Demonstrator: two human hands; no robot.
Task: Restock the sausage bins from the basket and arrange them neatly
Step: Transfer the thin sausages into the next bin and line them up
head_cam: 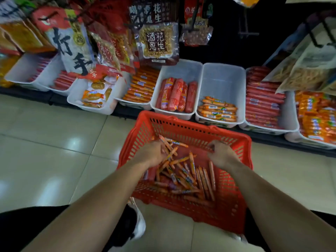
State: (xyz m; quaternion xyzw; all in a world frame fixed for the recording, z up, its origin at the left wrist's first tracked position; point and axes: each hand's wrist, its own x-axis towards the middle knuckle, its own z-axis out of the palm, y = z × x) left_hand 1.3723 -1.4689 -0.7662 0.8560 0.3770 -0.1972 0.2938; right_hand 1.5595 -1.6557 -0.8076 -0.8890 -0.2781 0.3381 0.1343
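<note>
Floor: pale glossy floor tiles run under you, up to a low dark shelf edge lined with white plastic bins.
Left hand: your left hand is down inside the red plastic shopping basket, fingers curled around a bunch of thin orange-wrapped sausage sticks that fan out past your knuckles.
Right hand: your right hand is in the basket near its far right wall, fingers curled in; you cannot tell from this view whether it holds anything.
Basket contents: a loose, criss-crossed heap of the same thin orange sausages lies on the basket floor between and below your hands.
Basket position: it sits on the tiles just in front of the bins, tilted askew to the shelf.
Nearest bin: the white rectangular bin just beyond the basket holds a short neat stack of matching orange sausages at its front, the back bare.
Neighbouring bins: to its left, a bin of thick red sausages; to its right, a bin of long dark-red sausages stacked flat.
Above: hanging snack bags overlap the bins.
</note>
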